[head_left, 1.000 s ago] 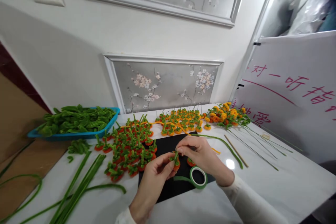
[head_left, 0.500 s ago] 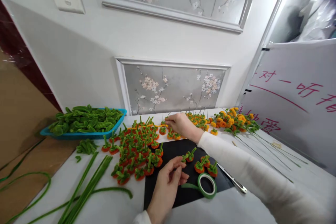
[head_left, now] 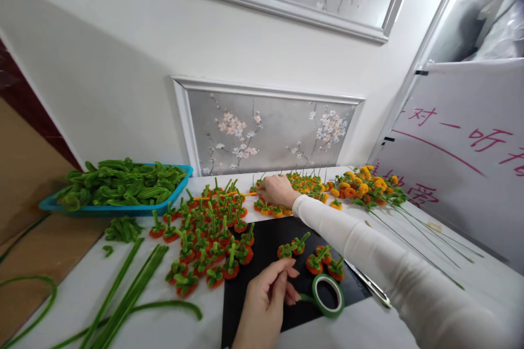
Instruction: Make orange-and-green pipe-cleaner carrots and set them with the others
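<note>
My left hand (head_left: 264, 302) hovers over the black mat (head_left: 241, 305), its fingers loosely curled and apart with nothing visible in them. The loose end of a roll of green tape (head_left: 336, 308) reaches close to its fingertips. On the mat near it lie several orange-red pipe-cleaner flowers (head_left: 314, 264) with green stems upward. My right hand (head_left: 277, 190) stretches to the back of the table with fingers pinched. What they grip is hidden. An orange pipe cleaner (head_left: 229, 194) ends at those fingertips, and yellow-orange flowers (head_left: 277, 211) sit just below the hand.
Many orange-red flowers (head_left: 200, 262) stand left of the mat. A blue tray (head_left: 186, 180) holds green pieces, with green pipe cleaners (head_left: 123, 294) in front. Finished-looking yellow flowers (head_left: 362, 188) with long stems lie at right. Scissors or tweezers (head_left: 370, 286) rest beside the mat.
The view has shifted slightly. My right hand has lowered a little toward the yellow-orange flowers. My left hand stays above the mat, now nearer the tape roll.
</note>
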`<state>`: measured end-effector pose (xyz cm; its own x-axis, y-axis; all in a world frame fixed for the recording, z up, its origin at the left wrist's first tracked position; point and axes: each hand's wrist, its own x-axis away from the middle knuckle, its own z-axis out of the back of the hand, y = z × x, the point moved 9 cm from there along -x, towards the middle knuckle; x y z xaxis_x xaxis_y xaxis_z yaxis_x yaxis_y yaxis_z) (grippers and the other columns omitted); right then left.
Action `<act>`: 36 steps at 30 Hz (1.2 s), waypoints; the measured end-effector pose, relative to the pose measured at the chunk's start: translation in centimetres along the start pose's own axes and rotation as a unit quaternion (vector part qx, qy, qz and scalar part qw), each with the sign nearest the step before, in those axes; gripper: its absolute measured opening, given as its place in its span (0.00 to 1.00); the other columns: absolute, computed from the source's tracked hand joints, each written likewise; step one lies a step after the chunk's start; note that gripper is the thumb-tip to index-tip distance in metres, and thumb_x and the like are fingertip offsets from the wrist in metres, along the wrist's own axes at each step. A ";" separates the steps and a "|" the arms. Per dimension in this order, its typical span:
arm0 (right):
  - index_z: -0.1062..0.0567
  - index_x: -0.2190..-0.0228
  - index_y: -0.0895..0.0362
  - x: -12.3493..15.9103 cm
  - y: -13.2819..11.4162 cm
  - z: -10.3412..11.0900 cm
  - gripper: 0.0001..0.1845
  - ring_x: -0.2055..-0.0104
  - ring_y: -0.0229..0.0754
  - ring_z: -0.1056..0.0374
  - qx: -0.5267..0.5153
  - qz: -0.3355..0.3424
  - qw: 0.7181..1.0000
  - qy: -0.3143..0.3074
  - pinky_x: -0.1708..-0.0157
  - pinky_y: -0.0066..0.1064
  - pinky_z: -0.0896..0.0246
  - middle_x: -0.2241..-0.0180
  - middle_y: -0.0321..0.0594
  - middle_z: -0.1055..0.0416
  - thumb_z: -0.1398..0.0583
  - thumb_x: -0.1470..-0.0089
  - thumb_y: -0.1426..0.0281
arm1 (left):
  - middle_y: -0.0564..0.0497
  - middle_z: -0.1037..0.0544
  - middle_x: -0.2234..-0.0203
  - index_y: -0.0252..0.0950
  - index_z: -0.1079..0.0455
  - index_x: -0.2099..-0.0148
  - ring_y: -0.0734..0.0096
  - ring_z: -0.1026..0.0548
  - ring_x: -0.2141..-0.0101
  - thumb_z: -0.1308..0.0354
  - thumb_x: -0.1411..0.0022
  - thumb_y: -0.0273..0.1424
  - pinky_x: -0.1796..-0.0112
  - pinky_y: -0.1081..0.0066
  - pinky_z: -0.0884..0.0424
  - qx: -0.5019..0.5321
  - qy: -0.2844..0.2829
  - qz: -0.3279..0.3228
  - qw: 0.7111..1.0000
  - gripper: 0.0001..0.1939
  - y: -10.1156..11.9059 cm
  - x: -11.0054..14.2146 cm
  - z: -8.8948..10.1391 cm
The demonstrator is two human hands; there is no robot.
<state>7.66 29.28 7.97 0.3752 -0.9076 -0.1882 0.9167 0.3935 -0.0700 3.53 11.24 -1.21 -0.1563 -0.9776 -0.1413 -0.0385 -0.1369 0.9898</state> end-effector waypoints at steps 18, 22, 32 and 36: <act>0.19 0.67 0.51 -2.2 4.9 -0.5 0.11 0.63 0.42 0.28 0.044 0.046 0.994 -0.084 0.66 0.25 0.42 0.66 0.40 0.22 0.34 0.57 0.66 | 0.47 0.23 0.68 0.37 0.26 0.57 0.72 0.27 0.77 0.46 0.40 0.44 0.75 0.73 0.29 0.013 -0.020 0.013 1.000 0.18 -1.0 -0.4 -0.2; 0.19 0.68 0.53 -2.1 4.3 -2.0 0.12 0.58 0.46 0.30 0.079 0.057 0.992 -0.083 0.58 0.31 0.44 0.63 0.44 0.23 0.32 0.59 0.64 | 0.47 0.23 0.68 0.38 0.26 0.57 0.73 0.27 0.77 0.47 0.39 0.42 0.75 0.74 0.30 0.008 -0.027 0.012 1.000 0.16 -1.2 -0.5 -0.4; 0.20 0.65 0.52 -1.4 3.8 -1.5 0.10 0.52 0.48 0.36 0.090 0.054 0.994 -0.027 0.54 0.36 0.48 0.55 0.46 0.30 0.39 0.52 0.68 | 0.48 0.23 0.68 0.38 0.25 0.58 0.74 0.27 0.77 0.48 0.38 0.39 0.75 0.75 0.30 -0.011 -0.035 0.013 0.999 0.15 -1.0 -0.2 -0.5; 0.21 0.65 0.51 -0.9 4.3 1.2 0.10 0.53 0.47 0.35 0.083 0.043 0.996 0.002 0.56 0.35 0.46 0.54 0.44 0.30 0.40 0.50 0.67 | 0.48 0.23 0.67 0.37 0.26 0.58 0.74 0.27 0.77 0.50 0.37 0.39 0.75 0.75 0.30 -0.024 -0.032 0.001 0.999 0.15 -1.0 -0.2 -0.5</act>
<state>11.42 31.64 9.00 0.4524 -0.8713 -0.1903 0.8917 0.4390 0.1100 4.07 11.52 -2.14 -0.2184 -0.9659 -0.1389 0.0090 -0.1443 0.9895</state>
